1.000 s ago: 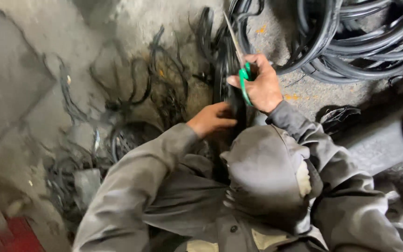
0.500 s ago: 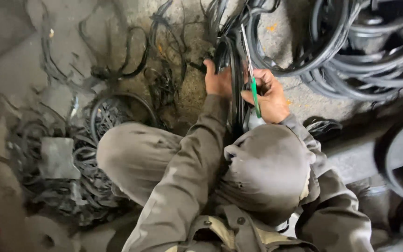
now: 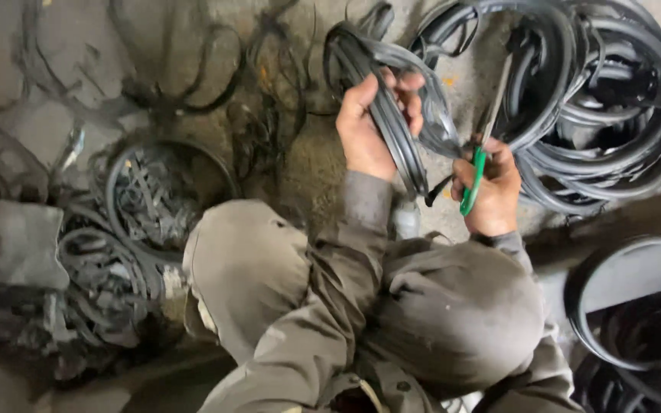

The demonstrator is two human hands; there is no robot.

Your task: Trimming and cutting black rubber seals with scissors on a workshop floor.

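Person crouched over a dirty concrete floor (image 3: 307, 164), knees up, grey-brown work clothes. Left hand (image 3: 372, 126) raised in front of the knees, fingers curled tight around a black rubber strip (image 3: 399, 138); the strip loops up and over above the hand and runs down past the wrist. Right hand (image 3: 491, 191) just beside it, closed on green-handled scissors (image 3: 477, 164), blades pointing up and away, lying against the rubber near a thin translucent flap. The two hands near each other, not touching.

Behind the right hand, a big heap of coiled black rubber rings (image 3: 606, 115) on the floor. Left of the knee, a round shallow basin (image 3: 166, 195) holding short cut rubber scraps, more scraps (image 3: 93, 283) tangled around it. At lower right, a further black hoop (image 3: 629, 306), partly out of frame.
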